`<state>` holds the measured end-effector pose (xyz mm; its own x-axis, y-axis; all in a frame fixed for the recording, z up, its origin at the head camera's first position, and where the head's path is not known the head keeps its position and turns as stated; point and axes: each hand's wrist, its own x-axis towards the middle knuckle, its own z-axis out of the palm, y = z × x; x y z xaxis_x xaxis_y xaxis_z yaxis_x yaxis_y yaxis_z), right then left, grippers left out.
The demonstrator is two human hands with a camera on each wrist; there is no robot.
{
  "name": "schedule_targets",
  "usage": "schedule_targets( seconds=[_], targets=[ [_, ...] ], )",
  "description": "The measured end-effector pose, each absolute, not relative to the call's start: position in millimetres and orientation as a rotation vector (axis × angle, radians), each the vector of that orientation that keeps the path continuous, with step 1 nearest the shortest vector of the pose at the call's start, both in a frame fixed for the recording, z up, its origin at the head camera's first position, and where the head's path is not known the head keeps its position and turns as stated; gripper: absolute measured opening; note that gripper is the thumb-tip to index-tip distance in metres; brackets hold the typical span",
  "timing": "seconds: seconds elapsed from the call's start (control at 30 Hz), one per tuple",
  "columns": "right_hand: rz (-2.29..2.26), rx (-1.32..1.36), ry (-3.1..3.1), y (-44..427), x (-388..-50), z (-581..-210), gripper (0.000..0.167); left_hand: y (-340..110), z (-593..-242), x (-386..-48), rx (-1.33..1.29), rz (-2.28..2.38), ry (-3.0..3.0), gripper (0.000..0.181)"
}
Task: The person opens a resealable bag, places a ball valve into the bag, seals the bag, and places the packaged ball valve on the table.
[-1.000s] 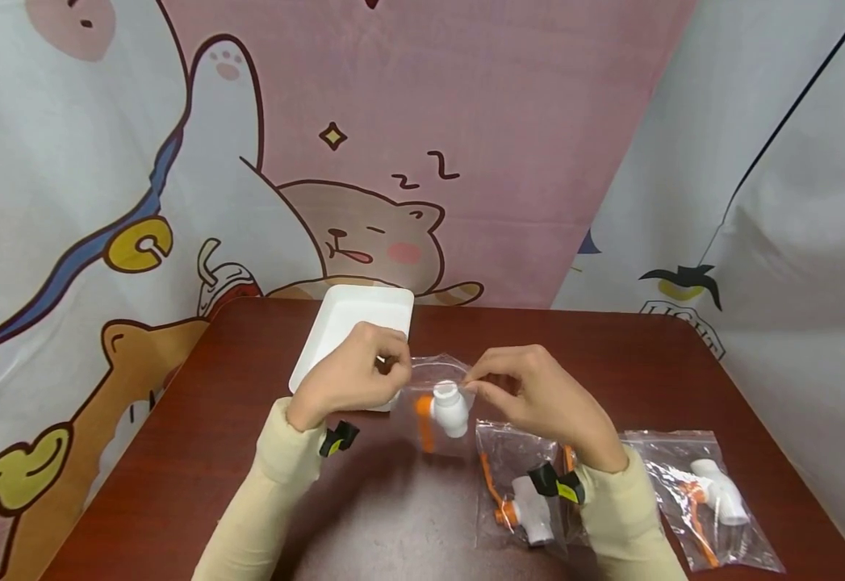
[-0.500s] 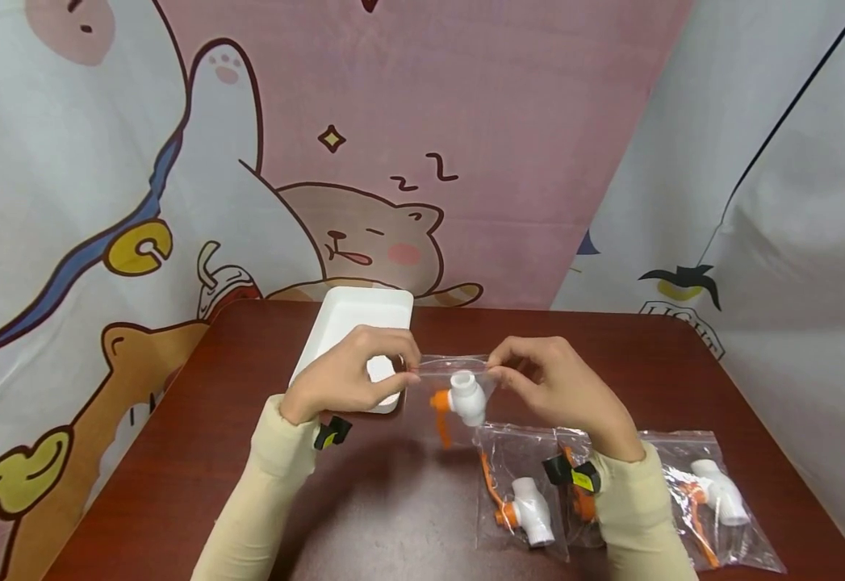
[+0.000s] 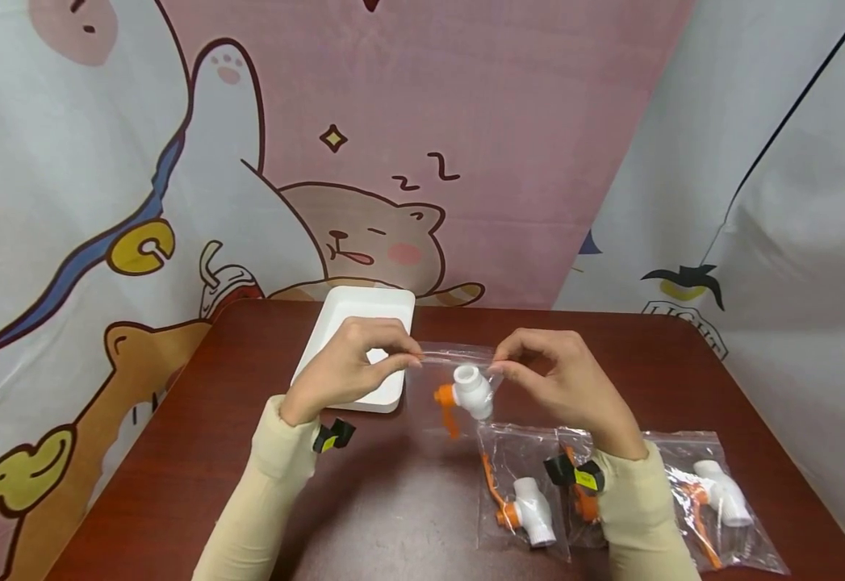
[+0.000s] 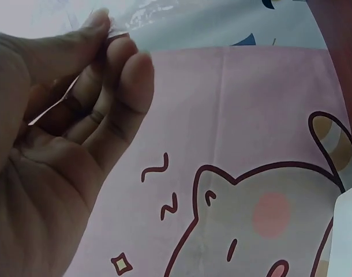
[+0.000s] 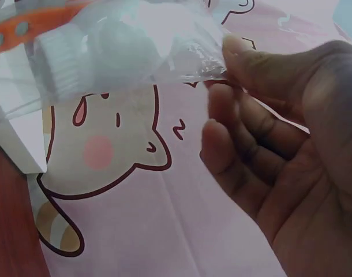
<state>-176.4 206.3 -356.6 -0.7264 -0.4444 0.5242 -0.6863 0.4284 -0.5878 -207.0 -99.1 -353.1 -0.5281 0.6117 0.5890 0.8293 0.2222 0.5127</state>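
A clear zip bag [image 3: 429,403] hangs between both hands above the table, its top edge stretched sideways. Inside it is a white plastic valve [image 3: 474,393] with an orange handle [image 3: 445,395]. My left hand [image 3: 353,363] pinches the bag's upper left corner between thumb and forefinger. At the upper right corner, my right hand [image 3: 563,383] pinches the bag the same way. In the right wrist view the valve's ribbed white end [image 5: 63,63] shows through the film. The left wrist view has only a scrap of film [image 4: 119,27] at the left fingertips.
A white tray [image 3: 306,355] stands behind my left hand. Several bagged valves lie at the front right: one bag [image 3: 491,532] left of my right forearm, another partly under it, a third bag [image 3: 749,549] farther right. A printed cloth [image 3: 524,161] hangs behind the brown table [image 3: 197,452].
The bag with its valve has moved right and slightly up, and its top edge has been drawn straight. My right hand has shifted right; the left hand now pinches the corner.
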Motion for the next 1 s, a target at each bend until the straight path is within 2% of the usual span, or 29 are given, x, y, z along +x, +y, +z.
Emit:
schedule_targets(
  seconds=[0.2, 0.4, 0.47, 0.63, 1.0],
  targets=[
    [1.23, 0.948, -2.338, 207.6, -177.5, -355.3, 0.02, -96.7, -352.6, -204.7, -1.285, -1.319, -2.248, 0.01],
    [1.268, 0.926, -2.303, 206.9, -177.4, -352.9, 0.022, -95.3, -351.1, -201.4, -1.175, -1.447, -2.307, 0.03],
    [1.259, 0.925, -2.292, 206.3, -177.3, -352.7, 0.023, -94.4, -350.8, -200.5, -1.14, -1.451, -2.342, 0.028],
    [1.252, 0.918, -2.285, 206.1, -177.1, -353.6, 0.022, -90.9, -351.5, -199.2, -1.055, -1.469, -2.38, 0.005],
    [1.249, 0.87, -2.302, 209.4, -176.7, -353.2, 0.018, -84.4, -353.4, -199.2, -1.026, -1.407, -2.24, 0.007]
  ],
)
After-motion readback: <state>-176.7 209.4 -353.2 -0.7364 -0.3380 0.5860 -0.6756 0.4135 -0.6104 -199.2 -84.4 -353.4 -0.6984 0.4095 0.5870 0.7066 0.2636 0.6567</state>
